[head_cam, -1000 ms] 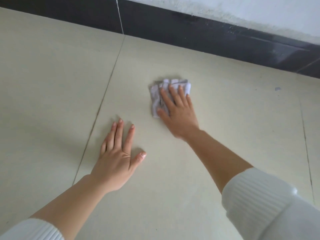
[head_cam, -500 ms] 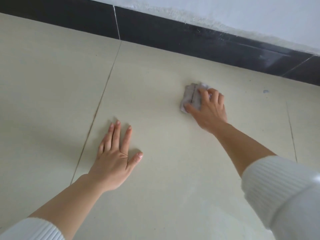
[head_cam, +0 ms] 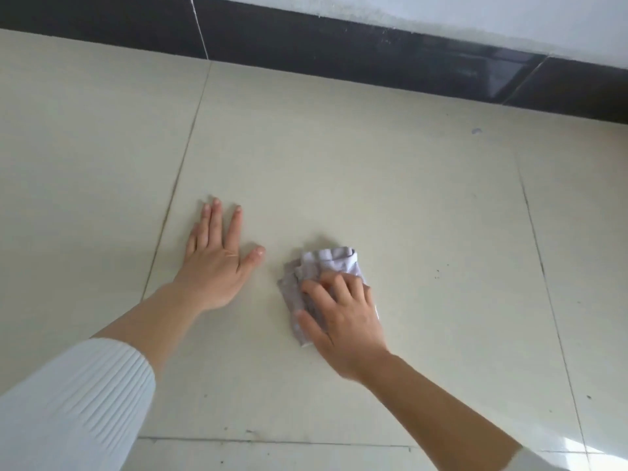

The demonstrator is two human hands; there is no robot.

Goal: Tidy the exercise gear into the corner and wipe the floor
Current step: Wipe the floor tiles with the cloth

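A crumpled pale lilac cloth lies on the cream tiled floor. My right hand sits on top of it, fingers curled into the fabric and thumb along its left edge, pressing it to the tile. My left hand lies flat on the floor just left of the cloth, fingers straight and spread, not touching it. No exercise gear is in view.
A black skirting board runs along the white wall at the top. Small dark specks and a bluish mark dot the tile to the right. Grout lines cross the floor.
My right hand has dragged the cloth back from near the skirting toward me and to the left, close to my left hand. The left hand stays planted on the floor.
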